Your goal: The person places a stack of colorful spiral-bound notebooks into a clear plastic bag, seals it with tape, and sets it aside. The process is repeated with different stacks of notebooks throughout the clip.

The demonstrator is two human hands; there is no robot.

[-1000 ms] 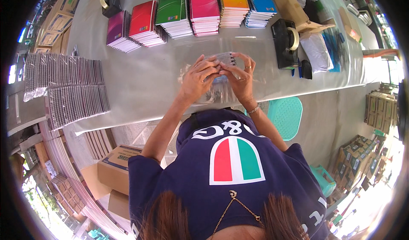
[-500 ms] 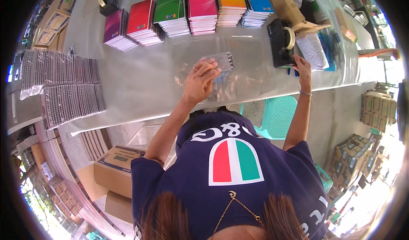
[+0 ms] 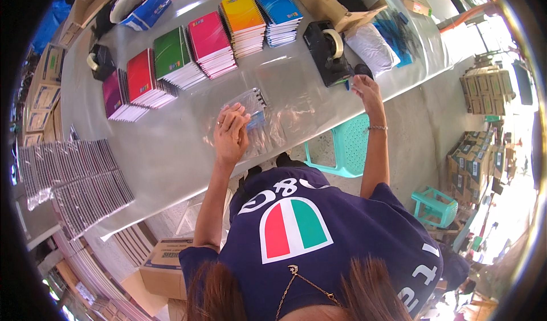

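My left hand presses down, fingers bunched together, on a spiral notebook in clear plastic. Its black coil shows past my fingertips, and loose plastic film spreads on the table beside it. My right hand is pinched in the air just off the front end of a black tape dispenser with a cream roll. Whatever is between those fingertips is too small to make out. Beyond my hands stand stacks of spiral notebooks: purple, red, green, pink, yellow and blue.
Wrapped notebook stacks fill the table's left end. A second tape dispenser and a blue-white box sit at the far left. Right of the dispenser lie a white packet and an opened carton. A green stool stands by the table.
My view has turned, so the table appears shifted left and tilted. My right hand has come slightly away from the tape dispenser's end. My left hand stays on the wrapped notebook.
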